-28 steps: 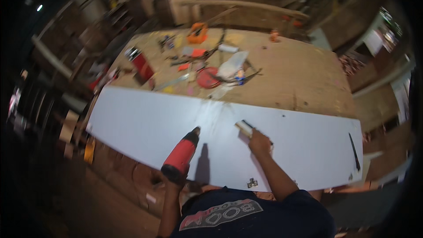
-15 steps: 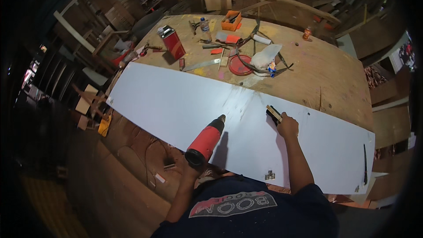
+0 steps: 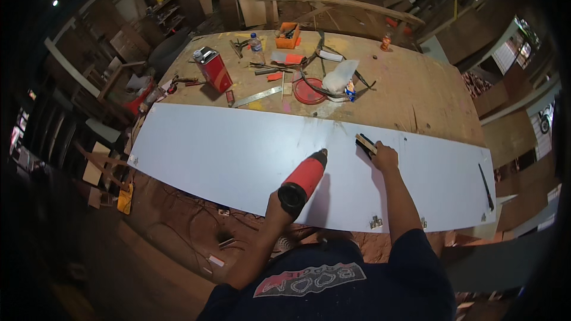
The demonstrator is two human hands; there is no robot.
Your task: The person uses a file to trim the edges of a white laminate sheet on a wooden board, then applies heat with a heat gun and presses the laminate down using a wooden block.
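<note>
My left hand (image 3: 275,209) grips a red and black heat gun (image 3: 302,179), its nozzle aimed forward over a long white board (image 3: 208,142). My right hand (image 3: 385,157) holds a flat black and tan tool (image 3: 365,142) on or just above the board, right of the nozzle. Small metal hinges (image 3: 376,222) sit along the board's near edge. A long thin black strip (image 3: 485,187) lies near its right end.
The plywood bench (image 3: 428,95) behind the board carries a red tin (image 3: 217,74), water bottle (image 3: 257,50), orange tray (image 3: 287,35), steel ruler (image 3: 256,96), red lid (image 3: 309,96), cables and plastic bag (image 3: 342,74). Wood panels (image 3: 256,6) surround it; wires trail below the board.
The heat gun has moved right and forward, its nozzle closer to the tool in my right hand. That tool has shifted slightly forward and right. The view has shifted with my head.
</note>
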